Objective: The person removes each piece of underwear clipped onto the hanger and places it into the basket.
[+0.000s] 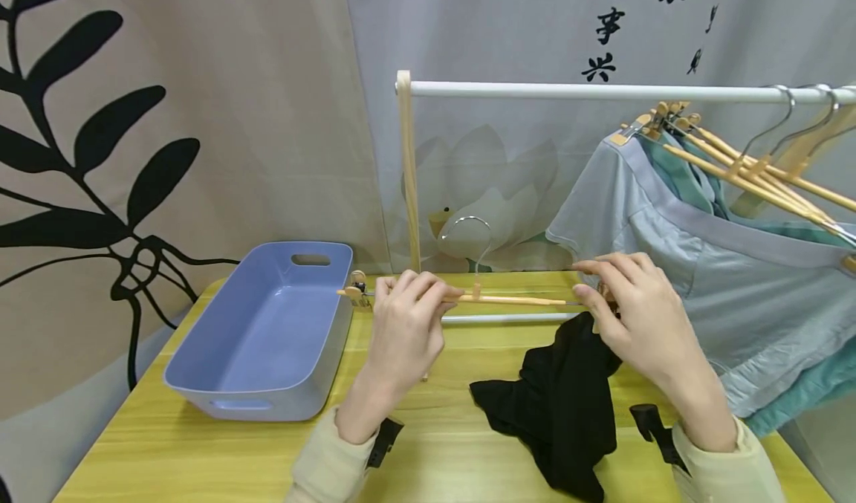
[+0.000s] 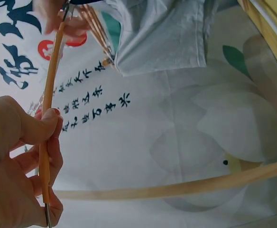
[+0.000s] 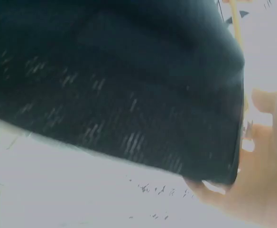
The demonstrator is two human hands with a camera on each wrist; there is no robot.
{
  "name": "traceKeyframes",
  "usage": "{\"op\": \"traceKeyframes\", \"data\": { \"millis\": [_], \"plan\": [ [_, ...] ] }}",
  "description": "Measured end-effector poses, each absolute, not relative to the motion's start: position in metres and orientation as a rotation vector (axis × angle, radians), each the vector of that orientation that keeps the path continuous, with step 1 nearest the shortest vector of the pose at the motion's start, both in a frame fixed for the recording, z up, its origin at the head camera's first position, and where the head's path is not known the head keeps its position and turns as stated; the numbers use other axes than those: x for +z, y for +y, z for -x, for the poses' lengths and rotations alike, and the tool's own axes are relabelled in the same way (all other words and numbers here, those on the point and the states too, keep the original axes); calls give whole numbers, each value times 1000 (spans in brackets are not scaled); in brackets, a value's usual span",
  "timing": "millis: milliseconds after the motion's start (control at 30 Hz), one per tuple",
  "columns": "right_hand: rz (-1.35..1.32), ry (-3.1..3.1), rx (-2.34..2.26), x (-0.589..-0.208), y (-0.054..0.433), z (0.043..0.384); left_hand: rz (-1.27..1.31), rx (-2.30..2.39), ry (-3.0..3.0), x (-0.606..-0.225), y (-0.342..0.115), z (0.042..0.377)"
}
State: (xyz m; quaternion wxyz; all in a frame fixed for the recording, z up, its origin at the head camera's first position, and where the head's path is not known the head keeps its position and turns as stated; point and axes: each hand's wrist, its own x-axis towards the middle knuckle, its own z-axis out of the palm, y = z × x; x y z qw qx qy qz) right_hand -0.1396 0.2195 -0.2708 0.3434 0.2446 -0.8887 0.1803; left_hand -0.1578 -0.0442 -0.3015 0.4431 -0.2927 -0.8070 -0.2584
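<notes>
A wooden clip hanger (image 1: 521, 301) with a wire hook (image 1: 471, 219) is held level over the table. My left hand (image 1: 406, 332) grips its bar left of the hook; the left wrist view shows thumb and fingers round the wood (image 2: 48, 90). At the left end, a clip (image 1: 360, 286) has no cloth in it. My right hand (image 1: 645, 325) pinches the clip at the other end, which its fingers mostly hide. From there a black garment (image 1: 565, 406) hangs down, bunched, towards the tabletop. Its dark cloth (image 3: 115, 90) fills much of the right wrist view.
A blue plastic basket (image 1: 328, 339) stands at the left on the yellow wooden table (image 1: 428, 443). Behind is a rack with a white rail (image 1: 535, 91) and a wooden post (image 1: 409, 176). Pale blue shorts (image 1: 689, 265) and green clothes (image 1: 812, 388) hang at the right on clip hangers (image 1: 749, 172).
</notes>
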Motion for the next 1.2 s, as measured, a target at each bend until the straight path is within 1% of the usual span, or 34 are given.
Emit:
{"op": "traceKeyframes", "data": {
  "millis": [100, 167, 333, 467, 833, 1200],
  "plan": [
    [-589, -2475, 637, -270, 232, 140, 713, -640, -1985, -302, -47, 159],
    [-609, -2496, 770, -271, 236, 141, 708, -637, -1975, -302, -49, 159],
    [-651, -2392, 1136, -276, 235, 143, 706, -650, -1958, -303, -52, 160],
    [-598, -2330, 1289, -278, 230, 141, 711, -654, -1970, -302, -53, 158],
    [-560, -2222, 1366, -281, 224, 141, 710, -651, -1985, -300, -55, 157],
    [-592, -2195, 1340, -282, 225, 142, 712, -657, -1979, -299, -55, 156]
  ]
}}
